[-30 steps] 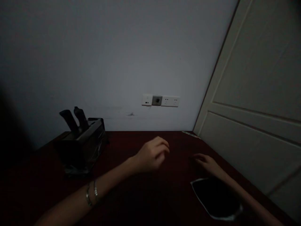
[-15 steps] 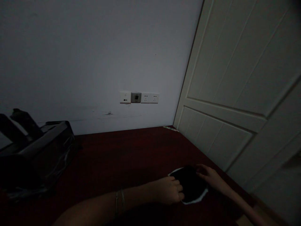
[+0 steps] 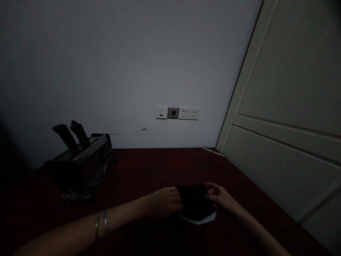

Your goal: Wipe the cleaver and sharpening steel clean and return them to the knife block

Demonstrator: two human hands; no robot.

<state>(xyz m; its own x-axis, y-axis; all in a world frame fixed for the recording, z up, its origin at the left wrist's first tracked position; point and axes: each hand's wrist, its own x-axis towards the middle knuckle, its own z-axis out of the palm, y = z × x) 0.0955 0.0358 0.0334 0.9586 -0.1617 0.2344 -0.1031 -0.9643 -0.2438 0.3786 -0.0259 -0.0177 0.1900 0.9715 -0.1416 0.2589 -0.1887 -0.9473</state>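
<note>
Dark red desk [image 3: 149, 165], near side: black cloth [image 3: 194, 204] was pinched at left edge by left hand [image 3: 165, 202], at right edge by right hand [image 3: 221, 198]; judged light, limp, best held there.

Looks matt and soft in the dimly lit black piece [image 3: 193, 202], probably cloth, and matt too along the white edging [image 3: 199, 220]. Gleams as polished metal at the bracelets [image 3: 106, 221]. Shows smooth and wood-like, faintly sheened, across the dark red tabletop [image 3: 154, 163]. Resembles hard plastic on the black rack [image 3: 80, 161], glossy in streaks. Spreads matt and painted over the wall [image 3: 119, 64], scuffed low down. Turns to smooth plastic at the white socket plate [image 3: 188, 113], to dull metal on the grey plate [image 3: 173, 112].
</note>
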